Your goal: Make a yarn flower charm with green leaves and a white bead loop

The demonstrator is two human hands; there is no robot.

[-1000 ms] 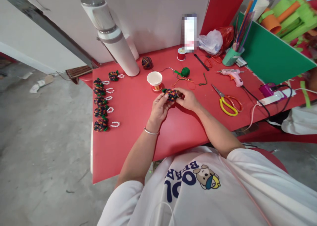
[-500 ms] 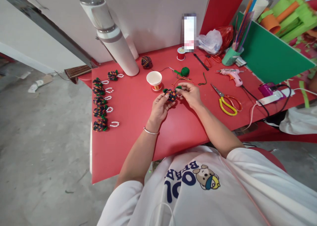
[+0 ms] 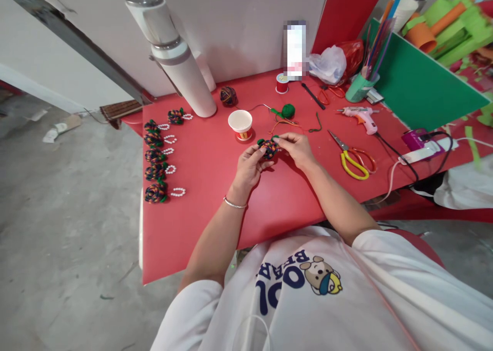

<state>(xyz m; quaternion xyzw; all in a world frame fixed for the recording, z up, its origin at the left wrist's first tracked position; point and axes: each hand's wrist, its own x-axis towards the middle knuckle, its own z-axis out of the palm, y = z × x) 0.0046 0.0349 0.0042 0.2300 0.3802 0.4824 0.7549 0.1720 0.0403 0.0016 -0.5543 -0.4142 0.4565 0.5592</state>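
Observation:
Between my two hands is a crocheted yarn flower [image 3: 269,149] in dark multicolour yarn with green leaves. My left hand [image 3: 250,165] is closed on its left side, thumb on top. Fingers of my right hand [image 3: 296,150] pinch the green leaf at its upper right; a bit of white beading shows near those fingertips. Just beyond the flower stands a white and red paper cup [image 3: 241,125]. Past it lie a green yarn ball [image 3: 288,110] with a crochet hook and a multicolour yarn ball [image 3: 228,96].
Several finished-looking yarn flowers with white bead loops [image 3: 156,172] line the table's left edge, near a tall white thermos [image 3: 185,69]. Scissors [image 3: 350,158], a pink glue gun [image 3: 362,116], a red thread spool [image 3: 282,83] and a power strip [image 3: 427,150] lie right. A phone [image 3: 296,51] leans at the wall.
The flower has turned slightly and shifted a little to the right between my hands. My right fingers have drawn in a little on the green leaf. The table items stay put.

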